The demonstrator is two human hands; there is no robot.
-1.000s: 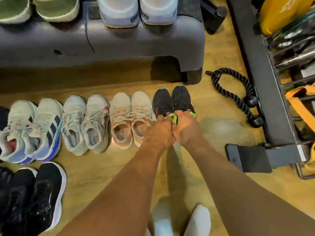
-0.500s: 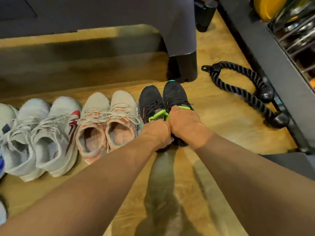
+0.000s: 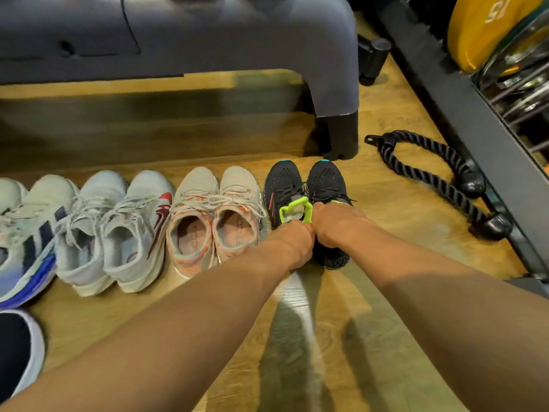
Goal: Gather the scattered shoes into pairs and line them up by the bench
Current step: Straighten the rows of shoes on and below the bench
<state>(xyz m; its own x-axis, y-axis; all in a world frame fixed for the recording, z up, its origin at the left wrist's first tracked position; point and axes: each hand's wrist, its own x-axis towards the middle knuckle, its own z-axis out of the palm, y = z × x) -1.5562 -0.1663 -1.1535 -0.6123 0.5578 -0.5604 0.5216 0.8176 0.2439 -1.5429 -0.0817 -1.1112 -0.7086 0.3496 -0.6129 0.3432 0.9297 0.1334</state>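
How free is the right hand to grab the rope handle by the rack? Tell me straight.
Probably not yet: the right hand grips the black shoe at its heel. Nothing lies on the floor between it and the rope handle, so after letting go the way looks open.

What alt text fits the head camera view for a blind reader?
The left hand and right hand hold a pair of black shoes by their heels, at the right end of a row of shoes on the floor before a gray bench.
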